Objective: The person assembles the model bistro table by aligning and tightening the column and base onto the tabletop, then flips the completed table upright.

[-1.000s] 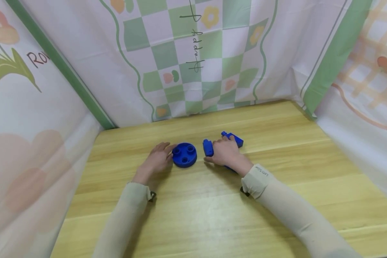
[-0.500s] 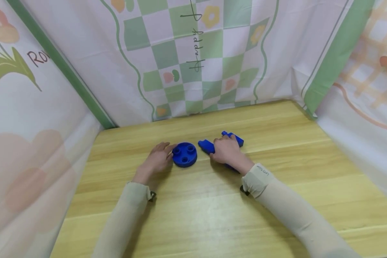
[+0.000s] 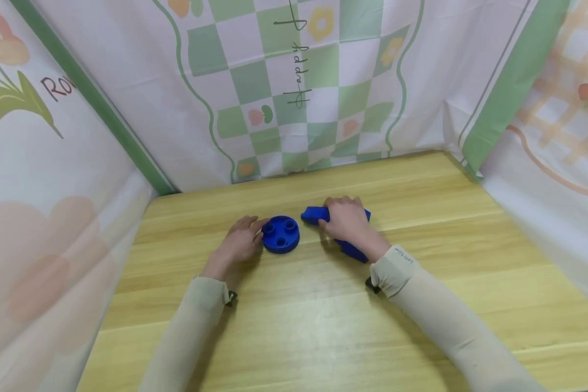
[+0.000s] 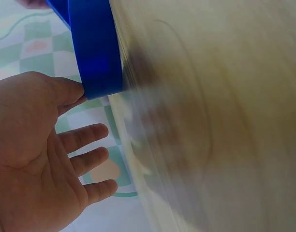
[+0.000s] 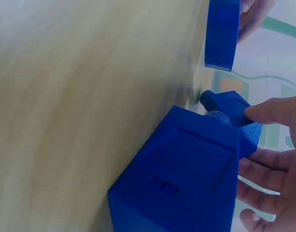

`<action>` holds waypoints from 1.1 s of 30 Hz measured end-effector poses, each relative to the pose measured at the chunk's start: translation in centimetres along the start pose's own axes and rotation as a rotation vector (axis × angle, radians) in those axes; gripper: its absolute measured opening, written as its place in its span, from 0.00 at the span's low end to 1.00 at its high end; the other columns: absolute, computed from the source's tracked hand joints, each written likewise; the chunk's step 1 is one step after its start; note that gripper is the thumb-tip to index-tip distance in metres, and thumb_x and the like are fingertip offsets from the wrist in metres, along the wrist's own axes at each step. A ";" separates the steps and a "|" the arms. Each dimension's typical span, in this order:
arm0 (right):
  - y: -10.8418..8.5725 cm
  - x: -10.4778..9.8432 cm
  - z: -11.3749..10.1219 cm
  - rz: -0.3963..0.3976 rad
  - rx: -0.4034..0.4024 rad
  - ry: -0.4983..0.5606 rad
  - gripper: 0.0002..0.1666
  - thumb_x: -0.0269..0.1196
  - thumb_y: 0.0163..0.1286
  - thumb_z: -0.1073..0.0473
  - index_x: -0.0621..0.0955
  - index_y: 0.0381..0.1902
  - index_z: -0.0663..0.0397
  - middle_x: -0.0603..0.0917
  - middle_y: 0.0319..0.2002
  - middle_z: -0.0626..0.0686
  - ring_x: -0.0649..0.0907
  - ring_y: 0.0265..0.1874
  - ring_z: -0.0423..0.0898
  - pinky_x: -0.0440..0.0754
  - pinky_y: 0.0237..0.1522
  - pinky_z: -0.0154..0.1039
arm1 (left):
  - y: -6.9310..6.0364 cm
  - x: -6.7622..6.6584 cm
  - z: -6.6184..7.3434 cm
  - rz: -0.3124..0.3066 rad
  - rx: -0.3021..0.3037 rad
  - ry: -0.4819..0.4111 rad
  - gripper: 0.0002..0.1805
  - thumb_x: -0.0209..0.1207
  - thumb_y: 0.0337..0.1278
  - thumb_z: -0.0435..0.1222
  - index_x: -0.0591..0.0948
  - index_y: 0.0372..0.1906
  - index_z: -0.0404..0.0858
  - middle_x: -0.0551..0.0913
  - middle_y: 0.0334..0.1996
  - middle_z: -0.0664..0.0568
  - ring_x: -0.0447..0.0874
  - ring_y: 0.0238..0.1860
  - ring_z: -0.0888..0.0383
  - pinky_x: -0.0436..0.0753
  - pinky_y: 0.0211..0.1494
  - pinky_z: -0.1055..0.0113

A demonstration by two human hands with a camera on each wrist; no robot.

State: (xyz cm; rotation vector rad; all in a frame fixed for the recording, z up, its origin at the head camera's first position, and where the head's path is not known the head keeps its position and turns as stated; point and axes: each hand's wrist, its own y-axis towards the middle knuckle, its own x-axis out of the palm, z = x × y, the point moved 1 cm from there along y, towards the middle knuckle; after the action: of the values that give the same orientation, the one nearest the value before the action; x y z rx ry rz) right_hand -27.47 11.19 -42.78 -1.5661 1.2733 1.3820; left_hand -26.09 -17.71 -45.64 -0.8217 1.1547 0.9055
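Note:
A round blue disc with three raised sockets lies on the wooden table. My left hand is at its left edge; in the left wrist view the thumb touches the disc's rim and the other fingers are spread. To the disc's right, my right hand holds an angular blue block with a small knob, its thumb on the block. Under that wrist lies another blue block, its faint embossed marking showing in the right wrist view. A blue end shows beyond the fingers; the rest is hidden.
The wooden table extends around both hands. Patterned cloth hangs behind its far edge, with more cloth on the left and the right.
My right hand has turned the block it holds from pointing away to pointing left, and moved it slightly away, now covering most of the far block. The left hand and disc have stayed put.

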 end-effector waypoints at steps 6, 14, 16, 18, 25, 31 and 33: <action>0.1 -0.6 0.1 0.026 0.001 0.041 0.28 0.65 0.68 0.44 0.80 0.58 0.55 0.85 0.55 0.59 0.81 0.55 0.60 0.75 0.57 0.61 | 0.1 0.0 0.0 0.002 -0.003 -0.009 0.26 0.43 0.79 0.42 0.62 0.77 0.47 0.63 0.75 0.36 0.55 0.78 0.37 0.55 0.80 0.45; 0.2 -1.1 0.3 0.044 0.021 0.061 0.30 0.61 0.71 0.42 0.77 0.62 0.53 0.81 0.61 0.59 0.77 0.61 0.60 0.72 0.61 0.62 | 0.1 0.0 0.0 0.013 0.000 -0.009 0.26 0.43 0.78 0.42 0.62 0.77 0.47 0.63 0.74 0.36 0.56 0.77 0.37 0.55 0.80 0.44; 0.2 -1.2 0.3 0.053 0.018 0.058 0.30 0.60 0.71 0.41 0.77 0.63 0.52 0.81 0.62 0.59 0.77 0.61 0.60 0.72 0.61 0.61 | 0.1 0.1 0.0 0.012 0.002 -0.003 0.27 0.43 0.78 0.42 0.62 0.77 0.47 0.63 0.74 0.35 0.56 0.77 0.37 0.55 0.80 0.44; 0.2 -1.2 0.3 0.065 0.007 0.054 0.30 0.60 0.71 0.40 0.77 0.63 0.51 0.81 0.62 0.58 0.78 0.61 0.60 0.73 0.60 0.61 | 0.0 0.1 0.0 0.006 0.001 0.001 0.27 0.43 0.78 0.42 0.62 0.77 0.47 0.63 0.74 0.35 0.55 0.77 0.36 0.55 0.80 0.43; 0.0 -1.6 0.1 0.118 -0.038 0.062 0.31 0.61 0.70 0.39 0.77 0.64 0.49 0.82 0.61 0.56 0.78 0.59 0.59 0.75 0.58 0.59 | 0.0 0.2 -0.1 -0.020 -0.013 -0.010 0.27 0.42 0.79 0.42 0.61 0.77 0.47 0.62 0.75 0.36 0.54 0.78 0.36 0.53 0.81 0.44; -0.3 -2.4 -0.6 0.134 -0.080 0.091 0.30 0.61 0.71 0.40 0.78 0.64 0.49 0.82 0.60 0.56 0.78 0.59 0.59 0.74 0.59 0.61 | 0.1 0.1 -0.2 -0.017 -0.011 -0.011 0.27 0.42 0.79 0.43 0.61 0.77 0.48 0.63 0.75 0.36 0.54 0.78 0.37 0.54 0.81 0.44; -0.3 -2.6 -0.9 0.141 -0.096 0.106 0.29 0.62 0.70 0.41 0.78 0.63 0.49 0.83 0.59 0.56 0.78 0.59 0.59 0.74 0.59 0.61 | 0.1 0.1 -0.2 -0.012 -0.012 -0.012 0.27 0.42 0.79 0.43 0.62 0.77 0.48 0.63 0.74 0.36 0.54 0.78 0.37 0.54 0.80 0.43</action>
State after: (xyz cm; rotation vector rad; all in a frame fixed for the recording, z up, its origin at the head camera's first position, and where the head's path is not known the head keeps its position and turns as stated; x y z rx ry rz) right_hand -26.79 11.08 -40.06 -1.6600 1.4231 1.4834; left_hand -26.22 -17.86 -45.81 -0.8312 1.1336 0.9072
